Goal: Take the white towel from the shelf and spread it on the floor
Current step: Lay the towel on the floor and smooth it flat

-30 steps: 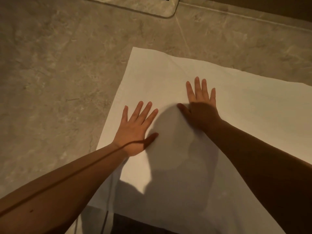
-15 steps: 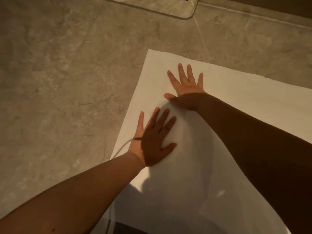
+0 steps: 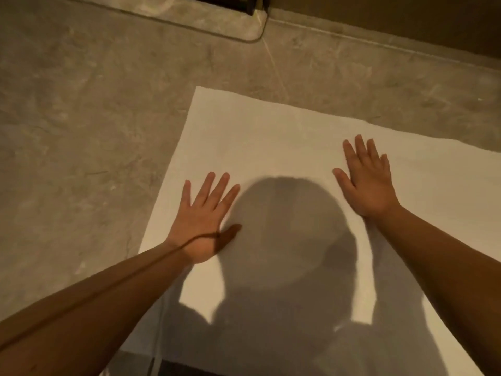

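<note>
Head view, looking down, warm low light.

- White towel (image 3: pixel 284 147) is on the floor (image 3: pixel 95 131), opened out flat. Far-left corner is square and lying down. The left edge runs towards the camera. The right end passes out of frame, so its lie cannot be told.
- Left hand (image 3: pixel 202 221) is palm down on the towel near its left edge, fingers (image 3: pixel 208 183) straight and fanned apart, gripping nothing.
- Right hand (image 3: pixel 366 180) is palm down further right and a little further from the camera, well apart from the left. Its fingers are straight and closer together, thumb out to the side, also gripping nothing.
- The person's shadow (image 3: pixel 287 226) falls on the cloth between and below the hands and dims the near part. No clear folds show in the lit part. The shaded part is too dim to judge.
- A raised stone ledge (image 3: pixel 217 20) with a rounded corner lies beyond the towel, well apart from it.

Judgement: the fetch from the shelf looks done. The step in hand is the last one, pressing and smoothing the spread cloth. The task appears nearly complete.

Next move likely calls for flat palms sliding outward towards the edges, light pressure, no pinching. The unseen right end and the shaded near edge want a check for bunching before the hands lift off.
</note>
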### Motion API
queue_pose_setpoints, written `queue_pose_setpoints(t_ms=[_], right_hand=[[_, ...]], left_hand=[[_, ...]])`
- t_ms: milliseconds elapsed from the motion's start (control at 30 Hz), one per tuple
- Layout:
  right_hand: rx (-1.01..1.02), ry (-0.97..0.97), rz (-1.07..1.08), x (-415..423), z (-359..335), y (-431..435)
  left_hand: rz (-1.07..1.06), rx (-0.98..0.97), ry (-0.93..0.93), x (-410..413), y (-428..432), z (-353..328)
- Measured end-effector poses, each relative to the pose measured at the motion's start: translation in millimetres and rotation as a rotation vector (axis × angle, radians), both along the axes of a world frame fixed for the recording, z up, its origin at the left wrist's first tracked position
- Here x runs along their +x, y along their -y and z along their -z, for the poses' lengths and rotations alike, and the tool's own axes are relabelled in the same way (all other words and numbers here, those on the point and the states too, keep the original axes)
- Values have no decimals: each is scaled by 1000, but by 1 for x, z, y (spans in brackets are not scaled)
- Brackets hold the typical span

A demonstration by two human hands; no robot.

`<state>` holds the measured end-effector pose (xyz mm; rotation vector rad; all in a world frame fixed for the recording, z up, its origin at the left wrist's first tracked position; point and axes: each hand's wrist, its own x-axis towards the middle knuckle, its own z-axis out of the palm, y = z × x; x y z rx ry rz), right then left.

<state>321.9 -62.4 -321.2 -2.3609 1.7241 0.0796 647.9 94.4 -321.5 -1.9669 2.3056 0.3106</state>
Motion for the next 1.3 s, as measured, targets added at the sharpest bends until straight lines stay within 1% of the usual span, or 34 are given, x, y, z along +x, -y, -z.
queue_pose_setpoints(t_ms=[67,167,200,300,333,400,467,567,667,733,800,867,967,1100,1300], right_hand=[[25,-16,101,-10,1,-3],[53,-4,192,-23,-4,-16],[54,6,190,-27,-5,-23],[74,6,112,-36,-8,-56],[79,1,76,-39,-8,-71],[91,8,37,-48,-8,-99],[98,32,40,-60,-9,-125],[120,40,64,-81,-12,-155],[184,-27,69,-106,-18,-179],[243,-93,21,-122,-22,-192],[288,-164,-68,-136,-28,-205],[344,-191,-115,-150,-32,-217],[395,-206,-88,-165,-34,-231],[383,-242,-63,-166,-32,-238],[391,-240,-47,-163,-29,-237]], left_hand=[[23,-2,67,0,1,-6],[169,-37,54,-20,4,-23],[223,-50,21,-29,4,-27],[318,-16,-182,-68,-3,-33],[338,-6,-203,-80,-7,-32],[357,46,-123,-99,-15,-27],[315,119,-31,-110,-21,-20],[283,129,52,-117,-26,-16],[240,121,156,-121,-36,-18],[241,148,211,-124,-51,-19],[268,186,218,-126,-68,-19],[266,223,203,-125,-79,-23],[235,278,226,-123,-89,-23],[135,351,251,-120,-93,-29],[121,466,288,-123,-87,-39]])
